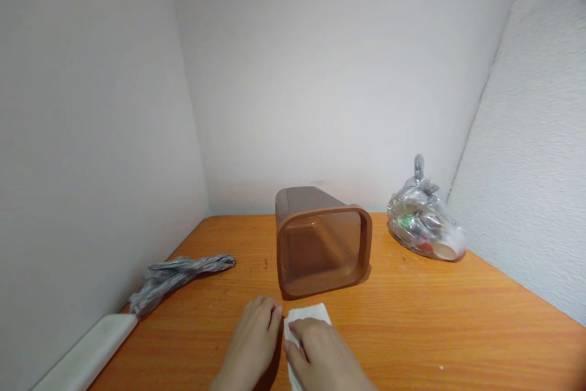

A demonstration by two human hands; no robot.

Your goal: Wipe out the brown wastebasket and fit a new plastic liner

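White tissue [307,316] flat on counter [412,318], pinned under right hand [323,354], fingers flat, not gripping. Left hand [254,336] open, palm down, touching tissue's 9 o'clock edge. Brown bin [323,241] on its side just at 12, mouth facing hands.

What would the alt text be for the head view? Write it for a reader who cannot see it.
Two hands, left hand and right hand, press a white paper flat on an orange table. Behind it lies a brown bin on its side, with a tied bag of rubbish at right and a crumpled grey bag at left.
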